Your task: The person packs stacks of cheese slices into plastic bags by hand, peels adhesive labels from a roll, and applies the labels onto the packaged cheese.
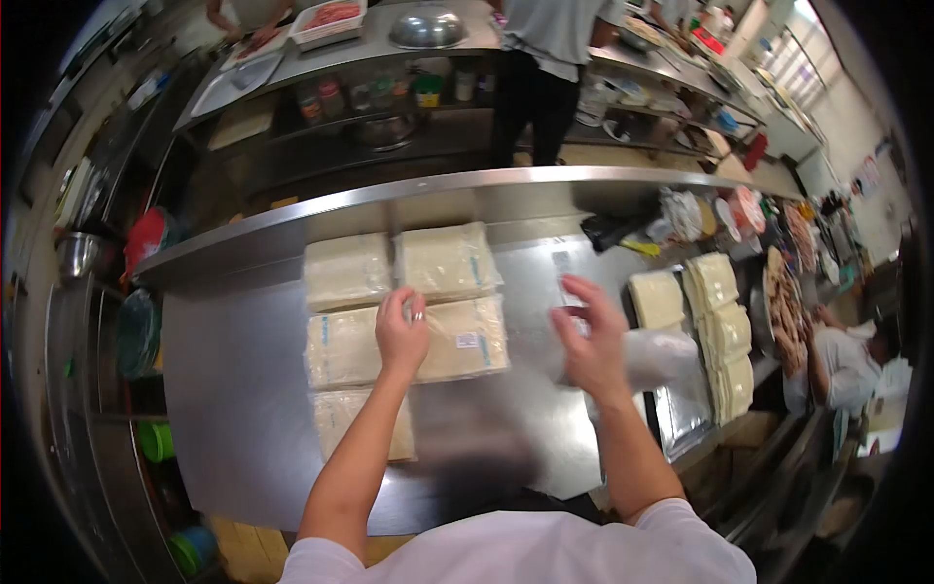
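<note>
Flat, pale packages in clear plastic lie in rows on the steel table, among them an upper left one (347, 273), an upper right one (448, 263) and a lower one (341, 414). My left hand (403, 336), with a ring on it, rests over the middle row (467, 336), its fingers curled together; whatever they pinch is hidden. To the right, my right hand (595, 341) is raised above the table, slightly blurred, with thumb and fingers apart and nothing visible between them. A blurred, translucent plastic item (662, 358) shows beside and behind its wrist.
More pale packs (725, 331) stand on the right with a dark tray (681, 414). Black plastic (608, 231) and bags lie at the back right. A raised steel ledge (428, 185) borders the back. A co-worker (842, 365) is at the far right, another person (550, 58) beyond the ledge.
</note>
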A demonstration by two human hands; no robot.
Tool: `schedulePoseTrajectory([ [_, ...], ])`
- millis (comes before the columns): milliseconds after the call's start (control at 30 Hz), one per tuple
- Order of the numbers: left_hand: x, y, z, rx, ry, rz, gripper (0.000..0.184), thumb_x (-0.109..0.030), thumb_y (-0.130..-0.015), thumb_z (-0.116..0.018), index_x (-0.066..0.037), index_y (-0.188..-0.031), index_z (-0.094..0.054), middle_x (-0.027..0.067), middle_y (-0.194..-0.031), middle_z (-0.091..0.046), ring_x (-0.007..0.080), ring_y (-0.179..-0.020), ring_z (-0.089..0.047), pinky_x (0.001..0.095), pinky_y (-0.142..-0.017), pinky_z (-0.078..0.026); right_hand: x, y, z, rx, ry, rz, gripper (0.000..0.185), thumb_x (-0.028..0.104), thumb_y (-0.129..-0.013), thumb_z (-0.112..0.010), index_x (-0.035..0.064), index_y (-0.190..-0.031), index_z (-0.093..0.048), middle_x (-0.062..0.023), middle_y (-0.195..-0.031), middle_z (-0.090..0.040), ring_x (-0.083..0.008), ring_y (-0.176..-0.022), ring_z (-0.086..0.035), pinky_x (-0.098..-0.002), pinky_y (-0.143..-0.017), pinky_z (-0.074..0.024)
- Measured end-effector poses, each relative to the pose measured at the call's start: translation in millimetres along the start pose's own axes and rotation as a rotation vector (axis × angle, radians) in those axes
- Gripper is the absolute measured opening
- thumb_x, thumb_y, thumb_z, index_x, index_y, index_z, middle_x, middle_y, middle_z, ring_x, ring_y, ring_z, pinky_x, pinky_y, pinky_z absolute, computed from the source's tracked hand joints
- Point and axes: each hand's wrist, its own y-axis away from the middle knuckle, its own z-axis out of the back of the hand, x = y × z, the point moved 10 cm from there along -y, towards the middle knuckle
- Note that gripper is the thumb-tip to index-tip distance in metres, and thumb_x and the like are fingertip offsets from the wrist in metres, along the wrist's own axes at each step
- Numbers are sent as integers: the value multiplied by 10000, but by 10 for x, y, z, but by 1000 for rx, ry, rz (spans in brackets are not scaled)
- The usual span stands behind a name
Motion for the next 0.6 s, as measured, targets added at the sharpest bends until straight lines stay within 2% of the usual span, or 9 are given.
schedulePoseTrajectory([
  [100, -259, 670, -129, 174, 149, 70, 190, -172, -962, -660, -13, -1064, -681, 161, -1043, -695, 313, -962, -668, 380, -821, -539, 394, 200, 1251, -168, 226, 30, 490, 23, -822, -726, 14, -1299, -617, -190, -1319, -620, -325, -1252, -584, -405, -1022, -489],
  [167, -430, 1141, -303, 291, 251, 71, 166, -154, -962, -665, -12, -1044, -692, 149, -1017, -707, 279, -918, -682, 359, -779, -548, 381, 256, 1706, -80, 462, 44, 588, 69, -816, -747, 30, -1377, -574, -207, -1416, -561, -347, -1347, -507, -432, -1121, -399],
  [200, -574, 1364, -393, 341, 308, 60, 156, -143, -960, -669, -12, -1040, -696, 141, -1007, -713, 261, -898, -687, 347, -761, -553, 182, 319, 1804, 81, 614, 5, 684, 114, -817, -765, 36, -1448, -513, -223, -1519, -466, -348, -1426, -415, -426, -1176, -323],
  [233, -746, 1558, -476, 390, 333, 39, 153, -137, -957, -673, -13, -1042, -699, 138, -1011, -714, 248, -884, -688, 343, -755, -554, 28, 403, 1816, 188, 648, -22, 603, 111, -831, -759, 20, -1397, -573, -227, -1466, -531, -352, -1353, -508, -396, -1124, -400],
  [300, -1026, 1900, -614, 488, 368, 28, 152, -133, -954, -678, -14, -1045, -702, 132, -1010, -717, 230, -857, -690, 337, -744, -556, -279, 504, 1743, 287, 317, -225, 440, 87, -867, -729, 21, -1297, -661, -212, -1282, -673, -337, -1112, -673, -370, -990, -513],
  [400, -1371, 2235, -735, 602, 396, 52, 155, -137, -959, -677, -14, -1048, -707, 112, -976, -721, 190, -818, -684, 319, -731, -551, -268, 485, 1974, 108, 402, -138, 275, 39, -914, -665, 19, -1182, -722, -153, -1019, -758, -250, -847, -728, -328, -796, -576],
  [500, -1590, 2410, -770, 628, 401, 55, 155, -137, -971, -666, -13, -1052, -713, 70, -919, -720, 127, -785, -664, 289, -716, -539, 80, 545, 2456, -215, 77, 35, 221, 21, -949, -621, 22, -1147, -719, -86, -861, -736, -158, -727, -688, -294, -672, -557],
  [533, -1645, 2439, -806, 623, 410, 45, 154, -136, -974, -664, -11, -1048, -714, 59, -906, -718, 121, -780, -661, 288, -708, -538, 255, 628, 2641, -307, 16, -42, 144, 53, -999, -592, 6, -1076, -704, -45, -777, -681, -102, -675, -641, -250, -611, -519],
  [600, -1836, 2481, -876, 646, 438, 55, 178, -143, -977, -661, -10, -1089, -696, 68, -935, -715, 137, -820, -670, 299, -729, -542, 518, 825, 3022, -402, -83, -41, 136, 91, -1023, -587, 9, -1055, -690, -43, -756, -663, -97, -627, -603, -248, -576, -497],
])
